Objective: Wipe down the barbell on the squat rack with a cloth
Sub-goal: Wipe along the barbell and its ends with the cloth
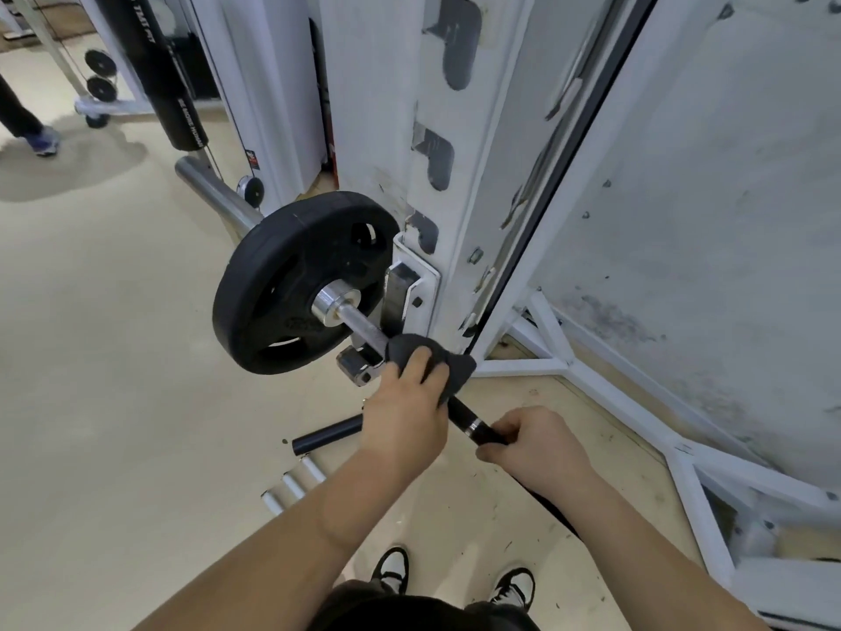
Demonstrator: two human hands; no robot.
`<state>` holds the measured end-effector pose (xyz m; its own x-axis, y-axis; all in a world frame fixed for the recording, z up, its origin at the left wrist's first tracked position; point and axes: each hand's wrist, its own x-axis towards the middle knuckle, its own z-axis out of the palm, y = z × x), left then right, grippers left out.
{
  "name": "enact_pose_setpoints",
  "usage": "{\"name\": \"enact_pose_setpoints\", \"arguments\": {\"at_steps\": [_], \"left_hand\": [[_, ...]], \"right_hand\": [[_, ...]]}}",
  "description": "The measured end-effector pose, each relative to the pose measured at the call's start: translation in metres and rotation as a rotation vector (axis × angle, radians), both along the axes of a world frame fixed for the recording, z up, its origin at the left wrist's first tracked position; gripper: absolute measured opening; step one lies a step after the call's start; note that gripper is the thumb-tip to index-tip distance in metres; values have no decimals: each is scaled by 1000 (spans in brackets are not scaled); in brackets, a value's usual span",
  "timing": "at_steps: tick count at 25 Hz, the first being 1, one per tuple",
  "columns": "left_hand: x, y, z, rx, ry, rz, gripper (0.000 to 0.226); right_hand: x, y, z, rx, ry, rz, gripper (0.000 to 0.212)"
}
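The barbell (pixel 364 330) rests on the hook of the white squat rack (pixel 409 284), running from the upper left toward me. A black weight plate (pixel 282 289) sits on its sleeve. My left hand (pixel 405 416) presses a dark grey cloth (pixel 450 362) wrapped over the shaft just inside the rack hook. My right hand (pixel 532 444) grips the dark section of the shaft nearer to me. The bar under both hands is hidden.
The rack's white upright (pixel 459 143) and base struts (pixel 591 384) stand to the right against a scuffed wall. Short tubes (pixel 318 439) lie on the beige floor below the bar. Another person's leg and shoe (pixel 41 138) show at far left near a cable machine.
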<state>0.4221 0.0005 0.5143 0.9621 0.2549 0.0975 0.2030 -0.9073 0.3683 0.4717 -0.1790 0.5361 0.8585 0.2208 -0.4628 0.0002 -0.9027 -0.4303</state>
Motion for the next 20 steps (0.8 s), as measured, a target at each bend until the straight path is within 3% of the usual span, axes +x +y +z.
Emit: {"name": "enact_pose_setpoints", "arguments": {"at_steps": [5,7,9,13,17,19,20], "left_hand": [[10,-23,11,42,160,-454,28],[31,6,16,88,188,-324,29],[41,19,20,88,251,-153,24],[30,-14,36,-101,371,-503,15],[72,-11,47,170,527,-361,21],[62,-40,42,270,526,-454,25],[58,-53,40,226,540,-547,23]], "right_hand": [[-9,-1,-2,77,-27,-61,21],[-10,-9,2,101,-34,-88,10],[-11,-20,5,89,-73,-115,37],[-13,-38,11,-116,14,-24,49],[-15,-48,14,-156,32,-47,33],[-17,-49,13,-144,46,-84,23],[-17,-50,11,-137,51,-97,20]]}}
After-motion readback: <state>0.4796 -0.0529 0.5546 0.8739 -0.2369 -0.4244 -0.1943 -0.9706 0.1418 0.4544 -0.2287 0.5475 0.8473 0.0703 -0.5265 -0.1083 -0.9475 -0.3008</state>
